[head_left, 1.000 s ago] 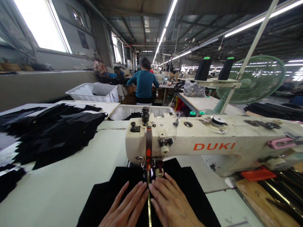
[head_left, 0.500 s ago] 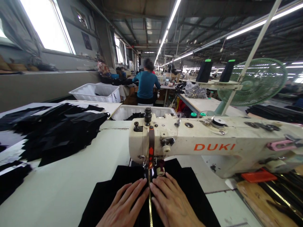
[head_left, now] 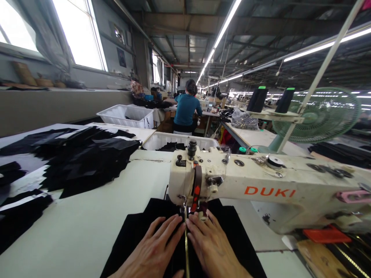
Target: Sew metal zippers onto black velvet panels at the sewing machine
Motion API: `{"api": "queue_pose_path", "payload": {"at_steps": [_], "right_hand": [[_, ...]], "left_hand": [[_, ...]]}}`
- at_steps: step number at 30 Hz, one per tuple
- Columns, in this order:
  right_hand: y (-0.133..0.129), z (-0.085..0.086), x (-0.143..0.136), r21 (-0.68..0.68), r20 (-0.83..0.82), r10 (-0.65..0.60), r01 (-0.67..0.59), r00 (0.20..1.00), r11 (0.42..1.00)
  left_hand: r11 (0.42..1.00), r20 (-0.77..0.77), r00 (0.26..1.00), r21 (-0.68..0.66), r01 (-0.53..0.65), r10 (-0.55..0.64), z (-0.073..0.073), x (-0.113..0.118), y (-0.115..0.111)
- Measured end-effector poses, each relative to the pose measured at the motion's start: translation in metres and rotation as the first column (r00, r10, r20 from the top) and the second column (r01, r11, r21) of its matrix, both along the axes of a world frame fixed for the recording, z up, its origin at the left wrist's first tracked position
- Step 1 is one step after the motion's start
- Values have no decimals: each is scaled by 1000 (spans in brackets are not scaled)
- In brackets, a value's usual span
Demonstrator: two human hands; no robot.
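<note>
A black fabric piece (head_left: 130, 231) lies flat under the head of a white sewing machine (head_left: 223, 177) marked DUKI. Down its middle runs a narrow gold zipper (head_left: 186, 251), leading in under the presser foot. My left hand (head_left: 159, 245) rests flat on the cloth left of the zipper, fingers stretched toward the needle area. On the other side, my right hand (head_left: 214, 243) presses the cloth with its fingers extended, fingertips close to the foot. Neither hand grips anything. A brown strap with orange marks (head_left: 196, 185) hangs over the machine head and partly hides the needle.
Black cut pieces (head_left: 92, 162) are heaped on the left of the table. A white bin (head_left: 127, 116) stands behind them. To the right are thread cones (head_left: 257, 100), a green fan (head_left: 319, 116) and a red tray (head_left: 327, 234). A person in blue (head_left: 187, 110) sits ahead, facing away.
The camera view has shifted, so the machine appears lower and farther right. Relative to the machine, both hands and the black fabric have slid slightly forward toward the needle.
</note>
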State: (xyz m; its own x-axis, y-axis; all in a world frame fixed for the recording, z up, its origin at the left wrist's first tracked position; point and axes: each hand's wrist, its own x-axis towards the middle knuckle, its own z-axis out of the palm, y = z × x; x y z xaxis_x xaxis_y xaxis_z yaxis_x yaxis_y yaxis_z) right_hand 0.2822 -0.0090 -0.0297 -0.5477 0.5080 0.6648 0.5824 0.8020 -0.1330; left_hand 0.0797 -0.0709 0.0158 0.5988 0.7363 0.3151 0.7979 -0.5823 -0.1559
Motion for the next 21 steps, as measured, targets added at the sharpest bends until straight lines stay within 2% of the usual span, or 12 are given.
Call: {"api": "queue_pose_path", "payload": {"at_steps": [4,9,16,21], "right_hand": [[7,-5,-4,-3,23,-27,27,999,1000],[5,-3,-5,-5,38,-31,31,999,999],[5,0,-5,33,9,-59,59,998,998],[5,4,-1,21,121,-50,47,991,999]], "left_hand": [[999,33,999,-53,-1,3,10,1,7],[995,59,998,-98,-26,32,14,1,5],[989,103,994,-145,-28,43,7,-2,2],[995,151,988,-99,-18,33,4,-2,3]]}}
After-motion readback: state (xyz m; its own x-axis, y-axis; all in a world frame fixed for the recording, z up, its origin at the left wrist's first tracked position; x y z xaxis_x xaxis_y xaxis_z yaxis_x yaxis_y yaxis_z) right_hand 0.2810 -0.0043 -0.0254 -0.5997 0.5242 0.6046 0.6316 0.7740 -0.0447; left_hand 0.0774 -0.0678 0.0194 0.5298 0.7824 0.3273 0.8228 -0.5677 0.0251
